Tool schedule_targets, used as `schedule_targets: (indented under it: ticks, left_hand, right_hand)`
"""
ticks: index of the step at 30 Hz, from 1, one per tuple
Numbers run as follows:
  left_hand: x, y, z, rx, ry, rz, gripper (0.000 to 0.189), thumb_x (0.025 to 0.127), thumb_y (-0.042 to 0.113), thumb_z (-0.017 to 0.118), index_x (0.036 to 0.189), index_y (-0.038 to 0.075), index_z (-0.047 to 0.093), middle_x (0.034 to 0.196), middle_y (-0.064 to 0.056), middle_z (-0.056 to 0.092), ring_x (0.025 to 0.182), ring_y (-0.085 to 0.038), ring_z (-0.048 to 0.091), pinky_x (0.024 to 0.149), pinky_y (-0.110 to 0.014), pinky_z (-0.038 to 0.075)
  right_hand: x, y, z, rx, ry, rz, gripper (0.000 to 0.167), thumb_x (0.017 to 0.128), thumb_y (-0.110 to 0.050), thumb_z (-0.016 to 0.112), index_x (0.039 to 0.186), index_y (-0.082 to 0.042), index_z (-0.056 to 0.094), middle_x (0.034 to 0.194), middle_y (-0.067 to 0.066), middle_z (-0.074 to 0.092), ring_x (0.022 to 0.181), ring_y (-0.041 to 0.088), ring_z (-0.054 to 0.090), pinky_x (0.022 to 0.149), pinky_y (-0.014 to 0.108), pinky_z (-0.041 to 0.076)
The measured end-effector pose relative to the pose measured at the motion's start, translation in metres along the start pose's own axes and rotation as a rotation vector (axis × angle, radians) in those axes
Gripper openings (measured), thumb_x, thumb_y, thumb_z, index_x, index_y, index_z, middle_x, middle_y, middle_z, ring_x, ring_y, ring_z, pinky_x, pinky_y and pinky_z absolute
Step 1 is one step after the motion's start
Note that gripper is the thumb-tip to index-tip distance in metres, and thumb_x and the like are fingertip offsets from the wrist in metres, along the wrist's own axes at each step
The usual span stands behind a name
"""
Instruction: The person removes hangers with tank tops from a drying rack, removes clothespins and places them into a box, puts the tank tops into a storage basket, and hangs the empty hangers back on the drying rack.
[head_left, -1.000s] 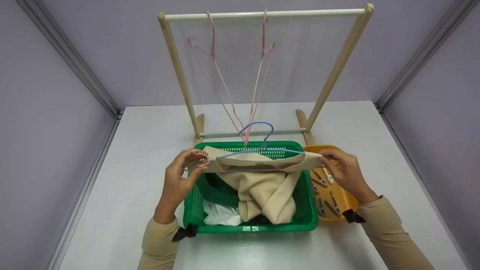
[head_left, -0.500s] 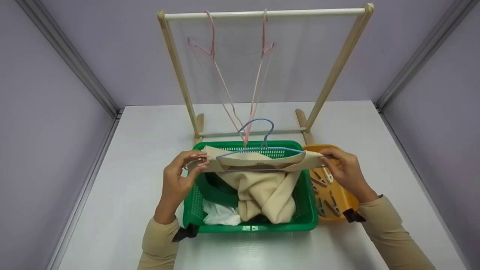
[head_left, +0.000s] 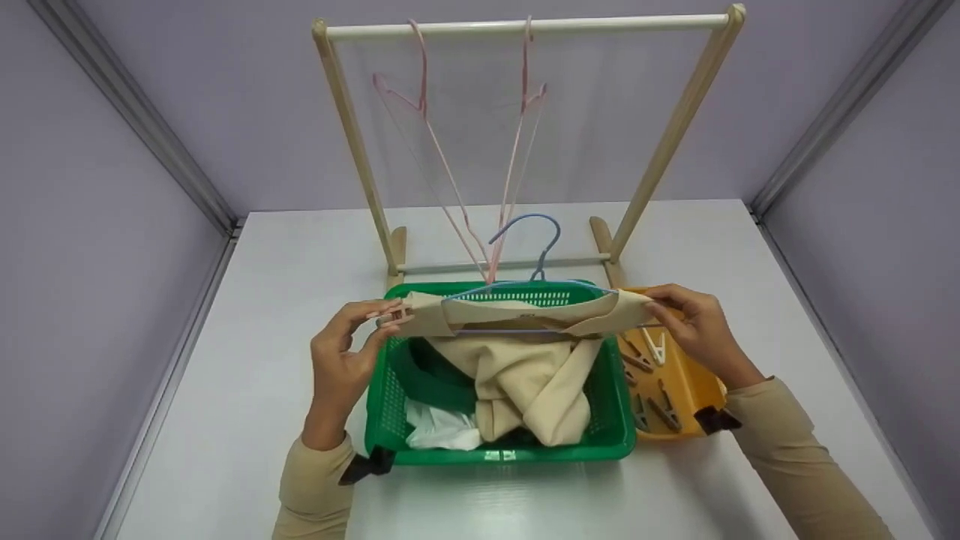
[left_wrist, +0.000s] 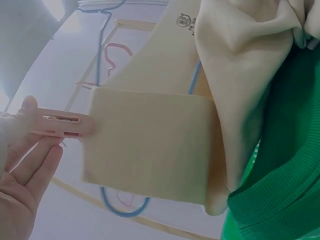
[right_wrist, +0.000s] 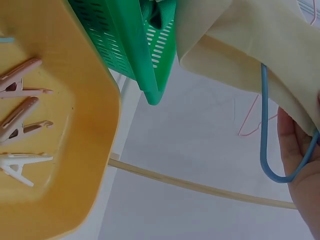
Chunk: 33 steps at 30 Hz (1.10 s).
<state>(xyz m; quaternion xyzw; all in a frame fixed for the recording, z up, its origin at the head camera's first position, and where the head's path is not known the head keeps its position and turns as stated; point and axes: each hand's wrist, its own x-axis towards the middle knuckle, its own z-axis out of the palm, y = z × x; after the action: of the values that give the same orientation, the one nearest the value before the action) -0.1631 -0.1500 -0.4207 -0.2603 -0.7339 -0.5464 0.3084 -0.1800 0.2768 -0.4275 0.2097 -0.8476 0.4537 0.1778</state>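
Note:
A beige garment (head_left: 534, 390) has its top edge draped over a blue hanger (head_left: 551, 244) above a green basket (head_left: 525, 455), its lower part bunched in the basket. My left hand (head_left: 341, 367) pinches a pale pink clothespin (left_wrist: 62, 124), which meets the garment's folded left corner. At the opposite end, my right hand (head_left: 699, 330) holds the garment's right corner between thumb and fingers. In the right wrist view, the blue hanger's rounded end lies against that palm.
Beside the basket is a yellow tray (head_left: 701, 382) with several clothespins (head_left: 664, 412). A green ribbed cloth (head_left: 427, 379) and a white cloth (head_left: 442, 429) lie in the basket. Behind stands a wooden rack (head_left: 349, 135) with two pink hangers (head_left: 424, 97) on its white bar.
The hanger's hook has risen and shifted right with the garment's top edge. My left hand has moved slightly left, showing more of the clothespin. My right hand has moved a little up.

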Motion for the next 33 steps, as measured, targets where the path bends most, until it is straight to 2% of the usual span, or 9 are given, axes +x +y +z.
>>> schedule_targets:
  ticks: [3, 5, 9, 12, 15, 21, 25, 30, 33]
  left_hand:
    - [0.0, 0.003, 0.0, 0.0, 0.004, 0.021, 0.03, 0.074, -0.015, 0.071, 0.102, -0.009, 0.063, 0.105, -0.011, 0.072, 0.109, 0.002, 0.064, 0.1, -0.018, 0.049]
    - [0.0, 0.005, 0.001, -0.005, -0.004, 0.041, 0.03, 0.074, -0.016, 0.071, 0.102, -0.01, 0.063, 0.103, -0.014, 0.071, 0.109, 0.002, 0.065, 0.1, -0.018, 0.05]
    - [-0.001, 0.009, 0.009, -0.038, -0.037, 0.097, 0.031, 0.073, -0.015, 0.072, 0.103, -0.01, 0.063, 0.102, -0.02, 0.07, 0.11, -0.001, 0.065, 0.099, -0.018, 0.05]
    - [-0.004, 0.014, 0.02, -0.061, -0.069, 0.149, 0.029, 0.075, -0.01, 0.073, 0.103, -0.008, 0.063, 0.1, -0.02, 0.069, 0.109, -0.004, 0.066, 0.096, -0.017, 0.051]
    - [-0.007, 0.021, 0.036, -0.075, -0.125, 0.205, 0.03, 0.076, -0.005, 0.074, 0.105, -0.005, 0.064, 0.1, -0.019, 0.069, 0.102, -0.01, 0.069, 0.09, -0.017, 0.053]
    - [-0.016, 0.034, 0.081, -0.139, -0.3, 0.281, 0.032, 0.077, -0.006, 0.074, 0.106, -0.001, 0.063, 0.099, -0.015, 0.069, 0.09, -0.021, 0.07, 0.08, -0.024, 0.058]
    - [-0.021, 0.042, 0.106, -0.171, -0.425, 0.251, 0.029, 0.081, 0.001, 0.073, 0.108, 0.001, 0.061, 0.101, -0.014, 0.069, 0.089, -0.018, 0.07, 0.079, -0.026, 0.059]
    - [-0.019, 0.052, 0.131, -0.174, -0.562, 0.136, 0.026, 0.088, 0.014, 0.069, 0.111, 0.002, 0.061, 0.104, -0.011, 0.069, 0.094, -0.015, 0.068, 0.087, -0.026, 0.057]
    - [-0.015, 0.057, 0.146, -0.203, -0.639, 0.077, 0.028, 0.09, 0.017, 0.068, 0.112, 0.001, 0.061, 0.104, -0.011, 0.068, 0.098, -0.017, 0.068, 0.092, -0.024, 0.055]
  right_hand:
    - [0.004, 0.002, -0.005, 0.06, -0.035, 0.052, 0.013, 0.086, 0.016, 0.059, 0.095, 0.011, 0.067, 0.092, -0.017, 0.069, 0.084, -0.013, 0.063, 0.072, 0.006, 0.053]
    - [0.007, 0.003, -0.008, 0.099, -0.063, 0.07, 0.013, 0.086, 0.015, 0.058, 0.095, 0.011, 0.067, 0.092, -0.026, 0.065, 0.082, -0.011, 0.064, 0.07, 0.008, 0.054]
    - [0.012, 0.007, -0.013, 0.13, -0.119, 0.062, 0.013, 0.087, 0.015, 0.058, 0.095, 0.011, 0.067, 0.09, -0.026, 0.065, 0.078, -0.009, 0.065, 0.068, 0.009, 0.053]
    - [0.017, 0.01, -0.017, 0.155, -0.164, 0.064, 0.012, 0.088, 0.014, 0.057, 0.095, 0.012, 0.067, 0.089, -0.024, 0.066, 0.075, -0.007, 0.065, 0.067, 0.01, 0.054]
    - [0.021, 0.013, -0.019, 0.183, -0.205, 0.083, 0.011, 0.089, 0.012, 0.057, 0.095, 0.013, 0.066, 0.088, -0.023, 0.067, 0.074, -0.006, 0.065, 0.067, 0.011, 0.054]
    - [0.028, 0.016, -0.024, 0.262, -0.291, 0.142, 0.013, 0.092, 0.007, 0.056, 0.098, 0.017, 0.063, 0.09, -0.02, 0.069, 0.077, -0.003, 0.066, 0.071, 0.013, 0.056]
    - [0.032, 0.019, -0.029, 0.302, -0.338, 0.158, 0.015, 0.093, 0.006, 0.056, 0.1, 0.017, 0.063, 0.091, -0.017, 0.07, 0.078, 0.0, 0.067, 0.073, 0.015, 0.057]
    - [0.035, 0.021, -0.031, 0.33, -0.358, 0.16, 0.014, 0.093, 0.007, 0.056, 0.1, 0.016, 0.064, 0.092, -0.015, 0.071, 0.079, 0.0, 0.067, 0.074, 0.016, 0.057]
    - [0.036, 0.021, -0.03, 0.345, -0.361, 0.16, 0.014, 0.093, 0.007, 0.055, 0.1, 0.016, 0.064, 0.091, -0.015, 0.071, 0.078, 0.0, 0.068, 0.074, 0.016, 0.058]
